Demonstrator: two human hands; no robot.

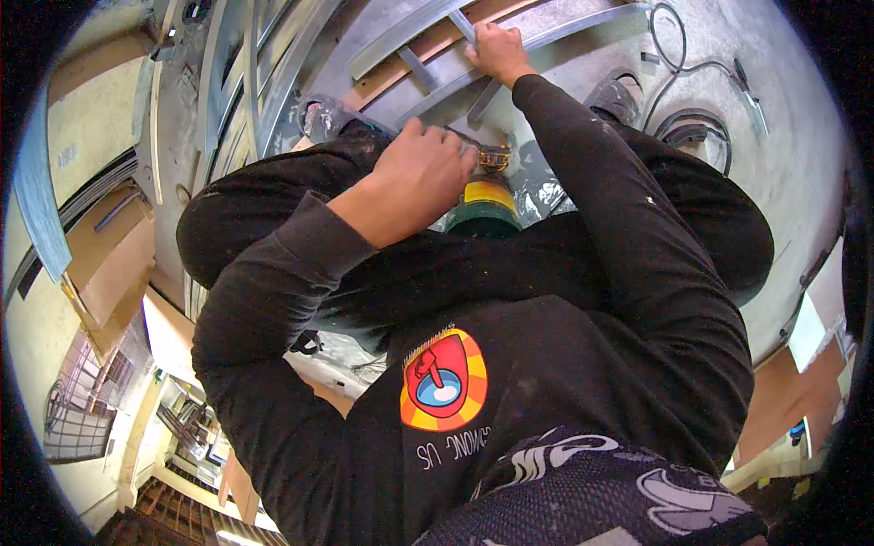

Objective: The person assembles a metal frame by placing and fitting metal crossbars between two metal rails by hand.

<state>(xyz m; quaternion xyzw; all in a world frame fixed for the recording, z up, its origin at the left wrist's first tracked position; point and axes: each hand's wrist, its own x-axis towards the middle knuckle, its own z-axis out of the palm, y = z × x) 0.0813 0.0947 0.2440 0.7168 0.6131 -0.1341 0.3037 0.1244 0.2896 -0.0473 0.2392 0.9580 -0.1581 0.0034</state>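
My left hand (414, 177) is curled over a dark item between my legs; what the fingers hold is mostly hidden. Beside its fingertips shows a small orange-and-black part (492, 159). Just below that sits a rounded dark green body with a yellow band (489, 194), partly hidden by my lap. Farther forward, my right hand (499, 53) is closed around a short metal crosspiece (462, 25) of a grey metal frame (555, 34). The frame has long rails joined by short bars and lies on the floor ahead of me.
My feet (624, 94) stand either side of the frame. Long metal profiles (238, 73) lean at the left, near boards (109, 246). At right, a black cable (678, 64) coils over the grey floor, near a thin clamp-like tool (751, 96).
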